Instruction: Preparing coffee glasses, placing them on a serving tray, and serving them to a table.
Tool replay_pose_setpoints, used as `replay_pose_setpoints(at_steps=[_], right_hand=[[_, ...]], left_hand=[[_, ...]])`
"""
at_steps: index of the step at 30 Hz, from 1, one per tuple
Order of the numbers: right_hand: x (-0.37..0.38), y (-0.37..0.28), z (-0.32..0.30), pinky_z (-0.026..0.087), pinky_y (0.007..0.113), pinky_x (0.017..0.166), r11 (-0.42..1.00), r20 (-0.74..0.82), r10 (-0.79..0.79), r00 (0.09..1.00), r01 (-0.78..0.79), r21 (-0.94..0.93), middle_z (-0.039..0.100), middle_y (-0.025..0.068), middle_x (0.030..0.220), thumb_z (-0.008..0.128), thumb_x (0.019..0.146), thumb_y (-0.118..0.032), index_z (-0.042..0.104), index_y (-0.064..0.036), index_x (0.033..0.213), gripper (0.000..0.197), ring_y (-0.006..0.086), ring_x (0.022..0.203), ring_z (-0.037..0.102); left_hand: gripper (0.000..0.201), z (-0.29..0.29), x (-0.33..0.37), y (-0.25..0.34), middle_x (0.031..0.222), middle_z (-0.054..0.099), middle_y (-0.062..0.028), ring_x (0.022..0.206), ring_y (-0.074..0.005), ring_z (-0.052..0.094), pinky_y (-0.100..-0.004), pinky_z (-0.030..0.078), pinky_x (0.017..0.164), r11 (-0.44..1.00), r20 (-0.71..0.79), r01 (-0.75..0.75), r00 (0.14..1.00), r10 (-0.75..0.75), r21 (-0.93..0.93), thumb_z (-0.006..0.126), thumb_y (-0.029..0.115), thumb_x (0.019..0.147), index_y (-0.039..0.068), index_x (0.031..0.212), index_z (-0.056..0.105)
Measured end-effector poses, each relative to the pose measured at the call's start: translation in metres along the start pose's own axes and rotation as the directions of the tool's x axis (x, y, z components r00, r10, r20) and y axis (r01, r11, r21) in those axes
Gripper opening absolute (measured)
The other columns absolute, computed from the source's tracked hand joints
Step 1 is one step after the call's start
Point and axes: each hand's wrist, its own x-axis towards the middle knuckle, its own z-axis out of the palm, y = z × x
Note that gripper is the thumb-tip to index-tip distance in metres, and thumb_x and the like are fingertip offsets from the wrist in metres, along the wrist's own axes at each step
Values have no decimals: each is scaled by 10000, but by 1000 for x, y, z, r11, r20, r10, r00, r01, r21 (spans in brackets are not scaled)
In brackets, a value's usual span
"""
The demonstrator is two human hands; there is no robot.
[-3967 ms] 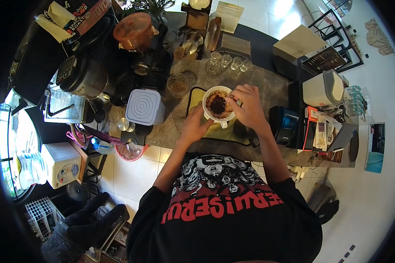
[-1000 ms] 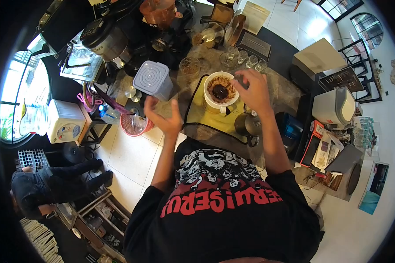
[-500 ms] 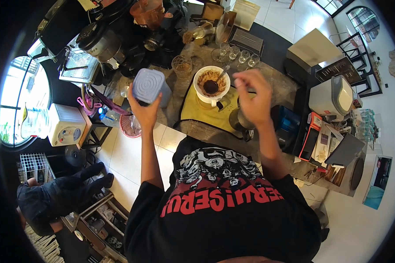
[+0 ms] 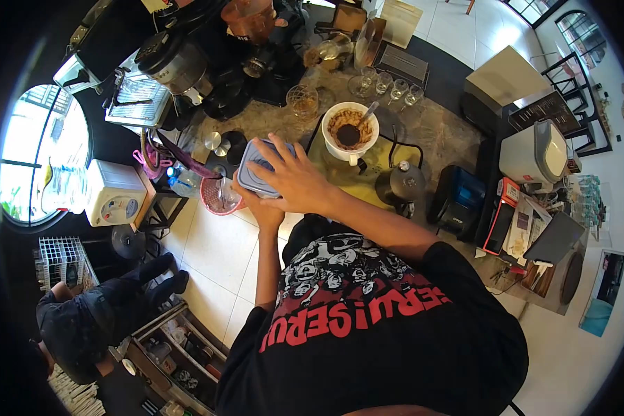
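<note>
My left hand (image 4: 265,211) holds a squarish blue-grey plastic container (image 4: 258,158) from below and at its side. Over the container's ringed lid, my right hand (image 4: 295,182) lies with its fingers gripping the top. To the right stands a white coffee dripper (image 4: 331,147), stained brown inside, with dark coffee grounds (image 4: 348,135) at the bottom and a spoon (image 4: 370,110) leaning in it. Under it lies a yellow mat (image 4: 357,182). A dark metal jug (image 4: 401,184) with a lid knob stands at the mat's right, near my right forearm.
Several small glasses (image 4: 399,90) and an amber-tinted glass (image 4: 302,102) stand behind the dripper. Coffee grinders (image 4: 177,62) crowd the far left. A pink basket (image 4: 220,197) is beside my left hand. At the lower left, a person in dark clothes (image 4: 83,322) bends over near a drawer.
My right hand has moved left from beside the dripper onto the container's lid. The container has come nearer my body and to the right, still in my left hand.
</note>
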Motion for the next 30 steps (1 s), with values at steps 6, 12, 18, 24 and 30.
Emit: replay_pose_setpoints(at_steps=[6, 12, 18, 24, 30], right_hand=[[10, -5, -2, 378, 558, 1048, 994, 35, 99, 994, -98, -38, 293, 297, 1522, 775, 735, -467, 511, -75, 1400, 816, 466, 1339, 372], [14, 0, -25, 418, 471, 1051, 983, 87, 174, 981, -179, 51, 416, 275, 1388, 786, 742, -451, 513, -72, 1396, 803, 428, 1244, 467], [8, 4, -29, 455, 446, 993, 992, 188, 127, 974, -122, -40, 509, 196, 1238, 769, 799, -362, 549, -93, 1376, 673, 354, 1123, 552], [20, 0, -11, 469, 386, 805, 959, 38, 262, 964, -257, -118, 584, 132, 1065, 756, 787, -425, 643, -85, 1201, 548, 287, 1012, 603], [47, -36, -3, 406, 466, 950, 943, 163, 303, 939, -271, -193, 576, 154, 1214, 774, 749, -473, 636, -81, 1196, 611, 328, 1242, 498]], left_hand=[[981, -10, 8, 2, 1369, 446, -190, 1265, -283, 486, -400, 388, 1074, 996, 91, 29, 996, -21, -88, 852, 203, 716, 14, 1455, 235], [968, -25, 41, -7, 1379, 478, -160, 1257, -256, 517, -384, 419, 1072, 968, 386, 114, 922, -19, -224, 871, 168, 675, 14, 1430, 285], [948, -42, 75, -56, 1367, 503, -139, 1240, -240, 539, -375, 455, 1056, 890, 731, 437, 649, -213, -128, 784, -16, 615, 19, 1428, 298], [1246, -12, 51, -22, 1448, 406, -176, 1322, -281, 463, -415, 377, 1128, 912, 269, 152, 962, -47, -382, 873, 25, 606, 52, 1556, 67], [1039, -14, 66, -56, 1421, 454, -202, 1292, -272, 499, -414, 400, 1103, 909, 362, 220, 928, -83, -353, 833, 156, 733, 21, 1516, 163]])
